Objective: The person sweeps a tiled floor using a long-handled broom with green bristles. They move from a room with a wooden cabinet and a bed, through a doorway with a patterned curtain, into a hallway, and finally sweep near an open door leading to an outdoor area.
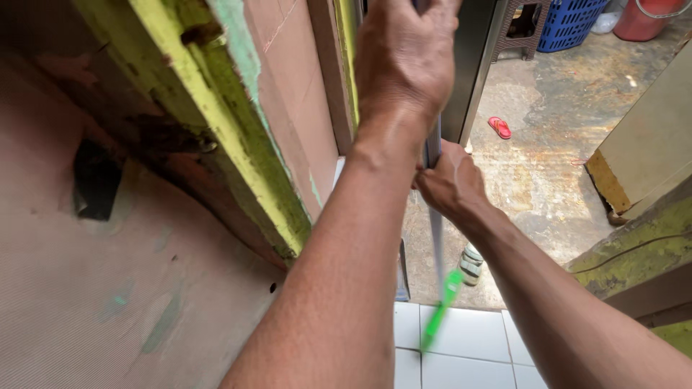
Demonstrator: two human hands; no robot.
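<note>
step: we've got left hand (pixel 404 65) and right hand (pixel 450 184) both clamped on the pole (pixel 432 148), green tip (pixel 441 310) low | next, we reckon: steady grip, mind the door frame (pixel 238 144)

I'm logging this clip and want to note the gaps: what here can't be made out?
Head view only:
- Left hand: fingertips cut off by the top edge.
- Thin grey strip: its top is hidden behind both hands.
- Right hand: fingers wrap out of sight behind the strip.
- Green piece: motion-blurred, kind unclear.
</note>
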